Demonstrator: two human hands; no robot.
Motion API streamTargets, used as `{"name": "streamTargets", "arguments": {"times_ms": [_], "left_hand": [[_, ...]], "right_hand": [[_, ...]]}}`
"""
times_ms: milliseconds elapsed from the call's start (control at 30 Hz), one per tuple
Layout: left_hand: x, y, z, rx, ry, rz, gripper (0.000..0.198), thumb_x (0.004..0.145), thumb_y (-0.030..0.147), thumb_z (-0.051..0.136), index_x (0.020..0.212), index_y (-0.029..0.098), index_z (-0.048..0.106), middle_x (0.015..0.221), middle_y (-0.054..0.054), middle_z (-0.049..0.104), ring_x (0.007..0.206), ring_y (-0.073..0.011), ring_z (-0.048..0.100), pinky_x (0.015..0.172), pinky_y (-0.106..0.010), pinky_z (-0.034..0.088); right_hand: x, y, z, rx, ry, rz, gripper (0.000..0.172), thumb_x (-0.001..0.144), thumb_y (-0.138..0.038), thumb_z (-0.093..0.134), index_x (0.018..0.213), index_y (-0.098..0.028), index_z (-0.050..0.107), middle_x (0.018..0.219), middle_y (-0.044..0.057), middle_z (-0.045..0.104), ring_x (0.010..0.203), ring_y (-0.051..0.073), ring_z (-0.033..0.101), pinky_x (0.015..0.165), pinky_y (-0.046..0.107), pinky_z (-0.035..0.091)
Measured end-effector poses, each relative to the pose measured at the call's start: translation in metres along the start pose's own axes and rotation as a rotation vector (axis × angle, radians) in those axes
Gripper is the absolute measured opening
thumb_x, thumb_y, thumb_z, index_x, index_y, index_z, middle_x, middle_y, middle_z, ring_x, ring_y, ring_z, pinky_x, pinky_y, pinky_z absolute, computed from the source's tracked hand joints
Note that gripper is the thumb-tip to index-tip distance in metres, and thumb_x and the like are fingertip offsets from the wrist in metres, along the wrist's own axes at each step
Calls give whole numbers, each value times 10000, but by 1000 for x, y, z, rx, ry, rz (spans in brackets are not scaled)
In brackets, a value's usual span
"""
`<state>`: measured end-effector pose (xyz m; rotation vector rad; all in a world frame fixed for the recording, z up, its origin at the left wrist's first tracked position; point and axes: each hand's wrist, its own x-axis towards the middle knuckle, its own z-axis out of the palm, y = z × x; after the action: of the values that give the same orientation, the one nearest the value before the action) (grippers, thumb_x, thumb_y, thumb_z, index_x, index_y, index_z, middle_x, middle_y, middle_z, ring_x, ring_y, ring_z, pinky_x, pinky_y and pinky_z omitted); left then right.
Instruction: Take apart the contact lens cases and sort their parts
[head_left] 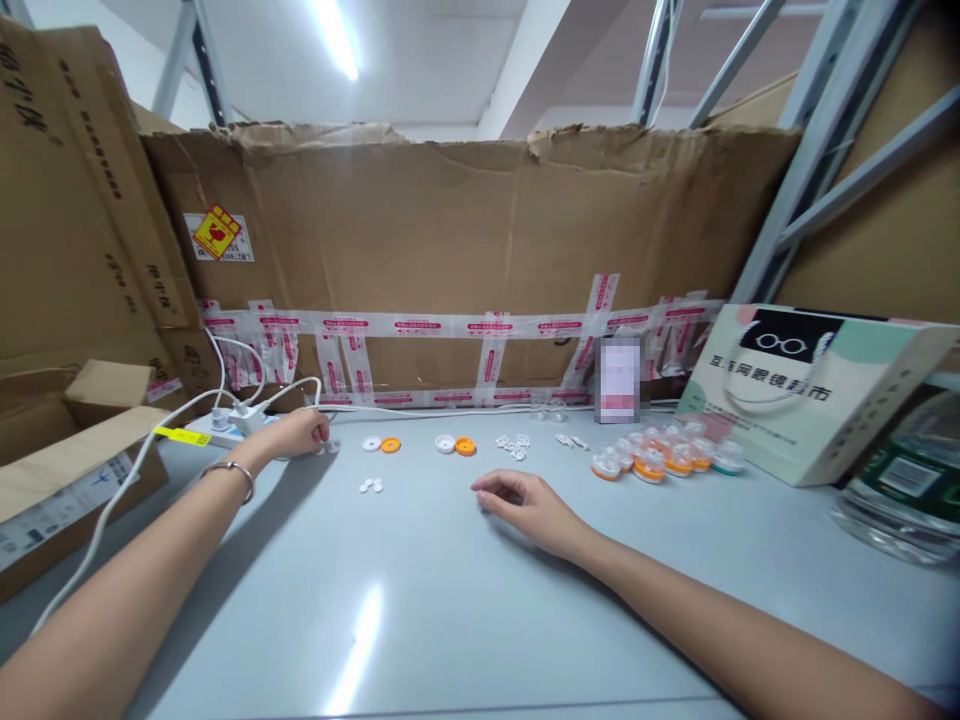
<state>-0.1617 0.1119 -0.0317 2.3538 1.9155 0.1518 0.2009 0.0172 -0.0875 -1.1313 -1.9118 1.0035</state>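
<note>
My left hand [300, 434] reaches far across the grey table [420, 600], fingers curled together over small clear parts [331, 447] near a white power strip [241, 419]; what the fingers hold, if anything, is hidden. My right hand [525, 505] rests on the table in the middle, fingers loosely bent and apart, holding nothing. Ahead lie a white disc with an orange disc [390, 445], a second such pair [465, 446], and tiny white pieces [370, 486].
A cluster of small orange, teal and clear round cases [660, 460] sits at right beside a printed paper bag [817, 390]. A water bottle [900, 480] lies at far right. Taped cardboard [465, 260] walls the back; an open carton [67, 460] stands at left.
</note>
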Motion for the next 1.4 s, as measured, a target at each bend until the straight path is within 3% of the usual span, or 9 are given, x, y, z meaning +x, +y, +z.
{"name": "streamTargets", "arguments": {"times_ms": [200, 400, 567, 767, 867, 967, 1100, 1267, 1400], "left_hand": [[-3, 11, -2, -197, 74, -36, 118, 466, 158, 583, 571, 196, 620, 561, 4, 632, 570, -184, 571, 532, -228, 388], [-5, 30, -22, -554, 316, -93, 187, 522, 308, 665, 664, 187, 654, 645, -14, 655, 650, -192, 584, 569, -233, 413], [7, 44, -39, -961, 479, -126, 252, 604, 365, 617, 739, 153, 618, 698, -42, 652, 609, -138, 587, 508, -204, 414], [29, 96, -52, -1299, 602, -24, 216, 645, 357, 574, 702, 149, 558, 656, -21, 615, 570, -87, 569, 509, -176, 407], [29, 136, -47, -1346, 544, 100, 222, 659, 357, 598, 732, 148, 593, 693, -18, 629, 598, -81, 572, 518, -168, 398], [15, 169, -39, -1292, 368, 219, 208, 645, 327, 655, 723, 135, 639, 704, -35, 649, 619, -101, 580, 547, -186, 415], [-9, 189, -33, -913, 40, 429, 182, 711, 335, 616, 764, 166, 657, 748, -31, 661, 715, -142, 597, 619, -234, 440], [-21, 198, -32, -682, -46, 518, 223, 769, 366, 545, 815, 172, 647, 766, -28, 655, 701, -144, 589, 563, -229, 420], [-24, 205, -28, -624, -66, 561, 223, 792, 354, 518, 819, 171, 642, 748, -23, 648, 668, -138, 583, 536, -218, 412]], "right_hand": [[-2, -2, -1, -1, 4, 2, 251, 774, -349, 535, 889, -151, 638, 773, 35, 653, 718, 155, 580, 689, 278, 446], [-1, -2, 2, -9, -8, 10, 253, 774, -352, 535, 888, -152, 639, 783, 38, 657, 715, 155, 579, 674, 273, 445], [-1, -3, 5, -17, 1, -20, 255, 770, -361, 539, 874, -155, 648, 782, 41, 662, 722, 164, 592, 670, 279, 455], [-4, -8, 2, -139, -1, -86, 212, 797, -314, 511, 863, -165, 646, 828, 48, 675, 751, 164, 601, 685, 277, 463], [0, -6, -15, -305, 25, -183, 177, 810, -258, 484, 843, -184, 641, 873, 50, 669, 811, 171, 600, 725, 284, 456], [4, 0, -55, -498, 167, -216, 178, 816, -239, 461, 860, -188, 627, 888, 62, 656, 838, 185, 592, 760, 306, 444], [4, 14, -116, -812, 389, -40, 201, 782, -263, 502, 899, -151, 622, 923, 115, 624, 895, 243, 571, 789, 345, 424], [-2, 27, -142, -1003, 275, 281, 312, 762, -341, 536, 953, -109, 621, 990, 165, 600, 909, 279, 569, 749, 326, 411], [-3, 31, -137, -999, 176, 323, 263, 657, -205, 606, 904, -124, 646, 929, 148, 624, 813, 246, 596, 649, 274, 399]]}}
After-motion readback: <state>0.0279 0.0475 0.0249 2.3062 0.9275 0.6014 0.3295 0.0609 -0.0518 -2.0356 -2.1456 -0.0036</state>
